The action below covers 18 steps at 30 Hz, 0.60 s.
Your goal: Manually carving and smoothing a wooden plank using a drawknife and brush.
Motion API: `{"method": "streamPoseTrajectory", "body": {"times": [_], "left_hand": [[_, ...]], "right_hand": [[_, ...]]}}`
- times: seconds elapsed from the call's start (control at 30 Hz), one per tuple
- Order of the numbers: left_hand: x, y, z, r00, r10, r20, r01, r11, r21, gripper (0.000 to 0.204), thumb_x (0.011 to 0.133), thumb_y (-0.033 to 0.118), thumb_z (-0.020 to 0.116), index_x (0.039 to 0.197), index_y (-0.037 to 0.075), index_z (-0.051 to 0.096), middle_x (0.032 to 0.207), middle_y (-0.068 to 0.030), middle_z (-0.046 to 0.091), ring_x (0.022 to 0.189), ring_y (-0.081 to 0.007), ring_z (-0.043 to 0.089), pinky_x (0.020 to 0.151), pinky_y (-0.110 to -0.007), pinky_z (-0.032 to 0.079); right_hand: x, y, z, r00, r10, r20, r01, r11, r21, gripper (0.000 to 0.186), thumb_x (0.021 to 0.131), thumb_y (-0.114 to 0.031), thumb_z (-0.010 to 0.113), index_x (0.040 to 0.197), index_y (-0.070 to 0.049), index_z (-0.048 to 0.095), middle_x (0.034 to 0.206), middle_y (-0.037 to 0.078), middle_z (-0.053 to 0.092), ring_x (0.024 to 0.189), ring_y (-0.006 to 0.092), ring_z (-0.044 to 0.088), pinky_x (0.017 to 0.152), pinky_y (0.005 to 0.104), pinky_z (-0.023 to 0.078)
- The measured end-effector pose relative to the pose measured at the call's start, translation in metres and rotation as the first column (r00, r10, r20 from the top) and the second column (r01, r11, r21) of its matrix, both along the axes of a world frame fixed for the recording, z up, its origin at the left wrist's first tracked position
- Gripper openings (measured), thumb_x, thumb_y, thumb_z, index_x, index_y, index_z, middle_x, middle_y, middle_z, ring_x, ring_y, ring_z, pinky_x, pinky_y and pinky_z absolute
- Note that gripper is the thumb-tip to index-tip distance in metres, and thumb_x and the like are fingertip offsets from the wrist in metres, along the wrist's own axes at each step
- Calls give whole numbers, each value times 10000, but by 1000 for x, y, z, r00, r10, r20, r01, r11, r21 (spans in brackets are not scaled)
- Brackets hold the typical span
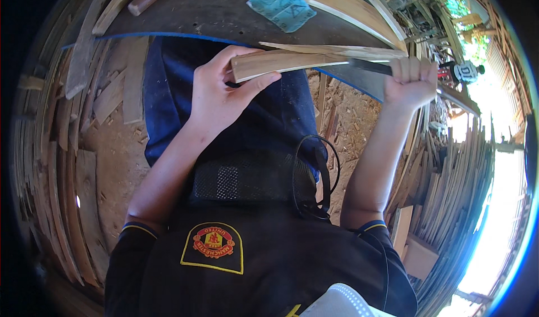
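**Wood, steel, grit and cloth**

At centre frame I see my left hand (222,89) on a strip of wood (281,62), pale and planed fairly smooth, matt. My right hand (412,81) holds a blade (368,66) of dull grey metal. The bench top (219,11) at the top looks dark and worn matt. On it lies a sheet of sandpaper (282,5), teal and gritty. Rough-sawn slats (449,199) fill the right edge. My shirt (269,261) is black cloth.

Blue sandpaper sheet (281,5) on dark workbench (213,14) — stacked planks (50,165) around.
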<state>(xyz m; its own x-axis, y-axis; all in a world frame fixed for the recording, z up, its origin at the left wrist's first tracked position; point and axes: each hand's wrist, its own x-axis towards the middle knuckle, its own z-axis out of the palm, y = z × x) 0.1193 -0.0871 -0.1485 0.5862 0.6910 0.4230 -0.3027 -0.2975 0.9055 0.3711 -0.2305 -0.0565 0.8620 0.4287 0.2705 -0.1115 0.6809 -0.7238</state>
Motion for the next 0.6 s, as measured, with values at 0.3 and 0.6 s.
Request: {"method": "streamPoseTrajectory", "body": {"times": [0.3, 0.6], "left_hand": [[2, -4, -9, 997, 63, -38, -60, 994, 87, 362, 744, 130, 802, 1019, -12, 616, 908, -113, 696, 843, -152, 686, 717, -271, 558], [5, -8, -4, 997, 74, -17, -71, 989, 128, 356, 742, 143, 799, 1009, -15, 625, 882, -119, 700, 822, -151, 694, 706, -259, 558]], "right_hand": [[-72, 50, -10, 881, 464, -93, -453, 883, 119, 463, 996, -383, 339, 587, -172, 286, 475, -42, 144, 424, 113, 100, 424, 295, 105], [-3, -8, -12, 902, 419, 103, -431, 889, 152, 455, 1007, -353, 318, 587, -178, 304, 451, -50, 165, 393, 88, 95, 394, 276, 85]]}}
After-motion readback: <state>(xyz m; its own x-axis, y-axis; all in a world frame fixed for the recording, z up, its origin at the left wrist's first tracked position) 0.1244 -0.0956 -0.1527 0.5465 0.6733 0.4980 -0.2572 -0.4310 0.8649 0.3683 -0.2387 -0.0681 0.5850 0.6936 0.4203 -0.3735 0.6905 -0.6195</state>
